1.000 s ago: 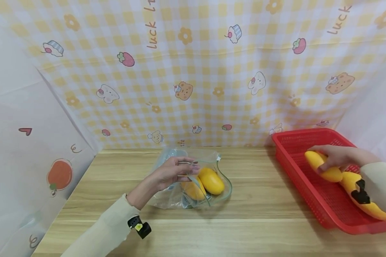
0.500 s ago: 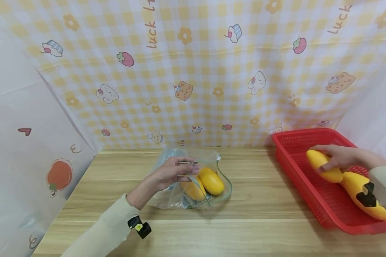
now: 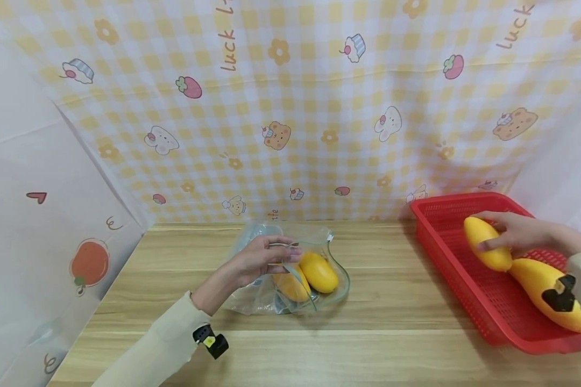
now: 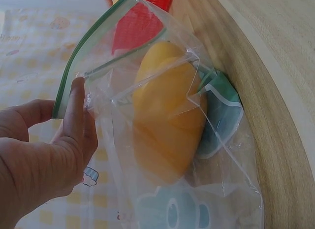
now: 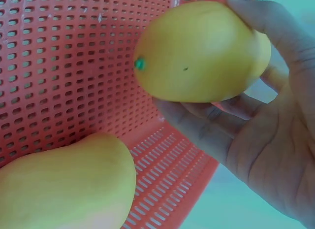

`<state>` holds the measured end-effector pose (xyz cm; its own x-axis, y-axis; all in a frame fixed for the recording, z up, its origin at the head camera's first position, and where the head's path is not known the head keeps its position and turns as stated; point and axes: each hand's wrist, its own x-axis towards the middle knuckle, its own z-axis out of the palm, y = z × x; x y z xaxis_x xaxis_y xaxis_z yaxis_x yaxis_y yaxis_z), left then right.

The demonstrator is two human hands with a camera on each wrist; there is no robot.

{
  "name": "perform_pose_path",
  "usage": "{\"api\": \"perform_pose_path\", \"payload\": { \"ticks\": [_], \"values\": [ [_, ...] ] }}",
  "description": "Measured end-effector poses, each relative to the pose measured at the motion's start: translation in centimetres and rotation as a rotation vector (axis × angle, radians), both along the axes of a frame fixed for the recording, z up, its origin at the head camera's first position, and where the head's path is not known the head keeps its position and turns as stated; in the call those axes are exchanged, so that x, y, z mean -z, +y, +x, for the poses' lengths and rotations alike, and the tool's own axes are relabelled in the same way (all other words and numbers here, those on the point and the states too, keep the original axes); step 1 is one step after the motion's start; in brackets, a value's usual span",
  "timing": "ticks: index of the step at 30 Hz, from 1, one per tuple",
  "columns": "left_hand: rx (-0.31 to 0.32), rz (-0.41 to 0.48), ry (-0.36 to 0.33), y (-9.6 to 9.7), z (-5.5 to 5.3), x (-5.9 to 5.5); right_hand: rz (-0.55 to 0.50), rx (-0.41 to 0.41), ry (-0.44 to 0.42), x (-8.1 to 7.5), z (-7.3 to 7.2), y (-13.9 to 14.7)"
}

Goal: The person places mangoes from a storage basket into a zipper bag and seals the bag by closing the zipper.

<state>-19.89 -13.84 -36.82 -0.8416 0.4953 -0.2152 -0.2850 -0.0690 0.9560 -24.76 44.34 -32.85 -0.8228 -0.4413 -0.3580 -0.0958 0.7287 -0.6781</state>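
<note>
Mango (image 3: pixel 486 244): over the red basket (image 3: pixel 450 274); probably light, firm, slippery, best gripped round its middle
Right hand (image 3: pixel 519 232): curled round this mango
Left hand (image 3: pixel 256 262): pinches the limp-looking clear bag (image 3: pixel 263 298), left of the basket

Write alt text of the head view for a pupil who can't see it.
A person's right hand grips a mango-shaped yellow fruit at a red basket holding more yellow fruit. The left hand holds the edge of a clear bag with two yellow fruits in it. Bag and basket rest on a wood-grain table before a checked cloth.
</note>
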Motion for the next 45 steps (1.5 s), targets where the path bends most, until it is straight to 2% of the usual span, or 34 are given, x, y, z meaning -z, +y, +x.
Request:
{"api": "perform_pose_path", "payload": {
  "ticks": [7, 14, 37, 45],
  "values": [
    [-0.001, -0.006, 0.009, -0.1, 0.1, 0.0, 0.016, 0.032, 0.058, -0.3, 0.5, 0.1],
    [-0.002, -0.007, 0.013, -0.2, 0.1, -0.1, 0.043, 0.103, 0.05, -0.6, 0.7, -0.7],
    [-0.015, -0.014, 0.005, -0.1, 0.4, -0.4, 0.01, 0.098, 0.099, -1.7, 1.5, -1.6],
    [-0.016, -0.014, 0.003, 0.0, 0.3, -0.3, -0.018, 0.104, 0.085, -2.2, 1.6, -2.5]
  ]
}}
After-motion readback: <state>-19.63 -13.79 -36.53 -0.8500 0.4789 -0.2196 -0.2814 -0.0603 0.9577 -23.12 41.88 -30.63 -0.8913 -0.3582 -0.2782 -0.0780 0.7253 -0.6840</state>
